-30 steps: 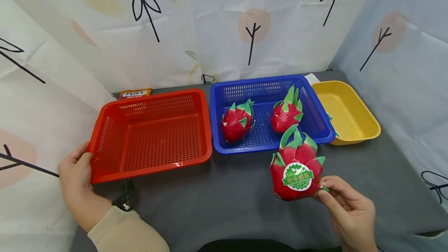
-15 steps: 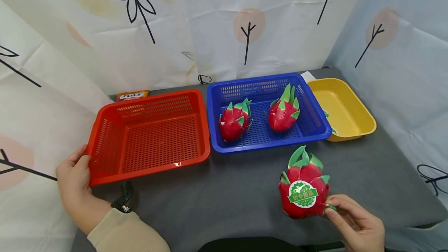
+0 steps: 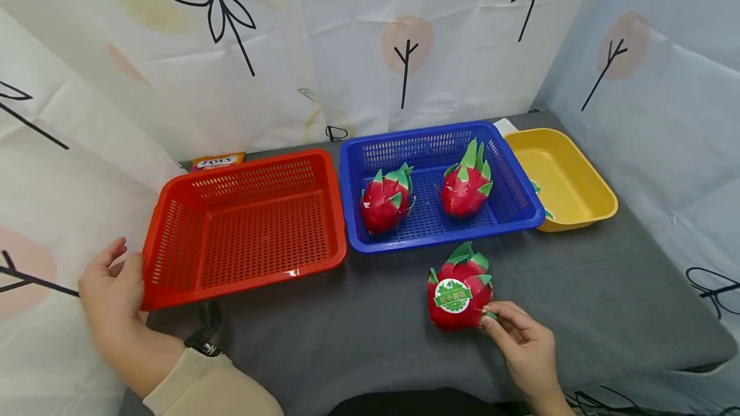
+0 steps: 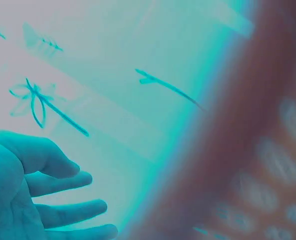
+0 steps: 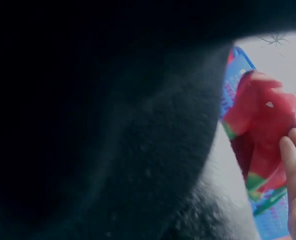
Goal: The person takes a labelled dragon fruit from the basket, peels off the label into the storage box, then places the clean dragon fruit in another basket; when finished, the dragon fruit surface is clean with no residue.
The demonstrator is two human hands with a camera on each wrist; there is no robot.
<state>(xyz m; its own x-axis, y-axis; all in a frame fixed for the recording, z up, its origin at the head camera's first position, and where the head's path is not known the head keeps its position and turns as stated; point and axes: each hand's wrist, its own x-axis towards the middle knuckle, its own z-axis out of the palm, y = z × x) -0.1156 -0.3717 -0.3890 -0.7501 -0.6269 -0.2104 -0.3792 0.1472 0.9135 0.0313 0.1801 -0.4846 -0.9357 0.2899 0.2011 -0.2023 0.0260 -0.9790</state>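
My right hand [image 3: 523, 345] pinches a dragon fruit [image 3: 478, 286] by a scale on its lower right, over the grey table in front of the blue basket [image 3: 451, 237]. This fruit is red with green tips and wears a round green-and-white sticker. In the right wrist view, fingertips [image 5: 286, 150] lie against its red skin [image 5: 270, 110], while dark blur covers most of that picture. Beside the left end of an orange-red basket [image 3: 254, 282] is my left hand [image 3: 112, 294]. The left wrist view shows its fingers [image 4: 75, 212] extended and apart from the basket wall [image 4: 222, 150].
Two more dragon fruits, one on the left [image 3: 381, 210] and one on the right [image 3: 465, 191], sit in the blue basket. A yellow basin [image 3: 569, 178] stands to its right. Behind the orange-red basket lies an orange candy packet [image 3: 218, 161]. Patterned white cloth [image 3: 347, 50] encloses the table.
My left hand has let go of the orange-red basket and shifted slightly left. The right hand first drew the dragon fruit toward me and right, then carried it left.
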